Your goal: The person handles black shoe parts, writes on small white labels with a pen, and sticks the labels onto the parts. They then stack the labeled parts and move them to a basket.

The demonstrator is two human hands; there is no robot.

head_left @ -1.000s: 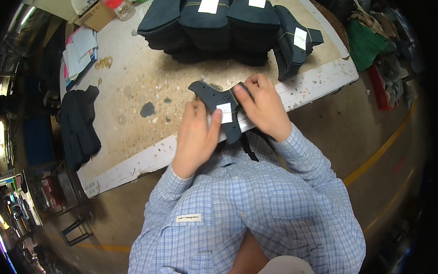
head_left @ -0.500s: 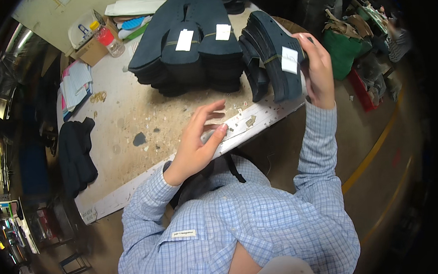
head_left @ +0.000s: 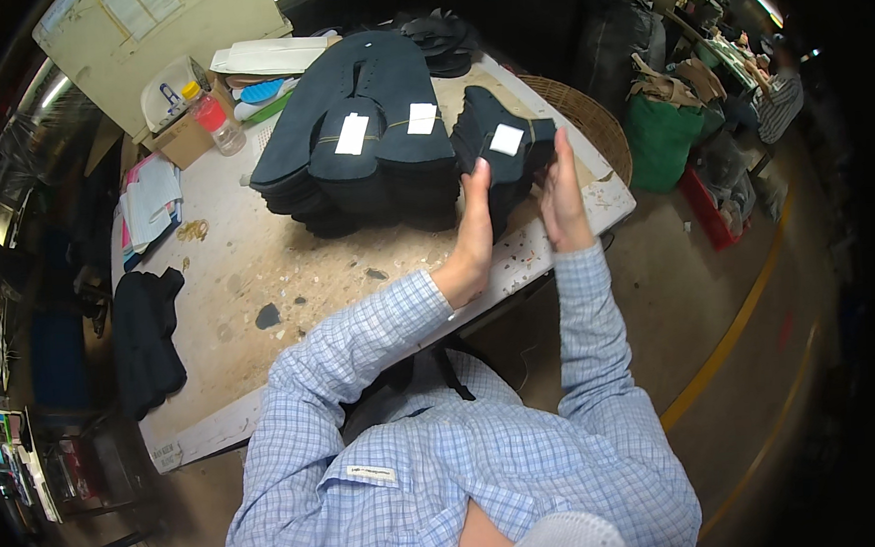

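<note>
A small banded bundle of dark cut pieces point(head_left: 479, 131), shaped like shoe parts, stands on the right of the table with a white paper slip point(head_left: 507, 140) on it. My left hand point(head_left: 471, 241) presses against its near left side, thumb up, the other fingers partly hidden behind the bundle. My right hand point(head_left: 564, 206) grips its right end, fingers pointing up. Between them the two hands hold the bundle. Just left of it sits a large stack of dark cut pieces point(head_left: 366, 82), banded, with two white slips point(head_left: 352, 134).
The worktable point(head_left: 232, 346) is strewn with scraps. A bottle point(head_left: 214, 117), a small box point(head_left: 181, 139) and papers point(head_left: 151, 203) line its left and back. Another dark stack point(head_left: 148, 341) lies at the left edge. A wicker basket point(head_left: 589, 124) stands beyond the right corner.
My left hand has moved right and up from over the table edge to the bundle. My right hand has come inward, and the bundle has turned, its slip now facing up.
</note>
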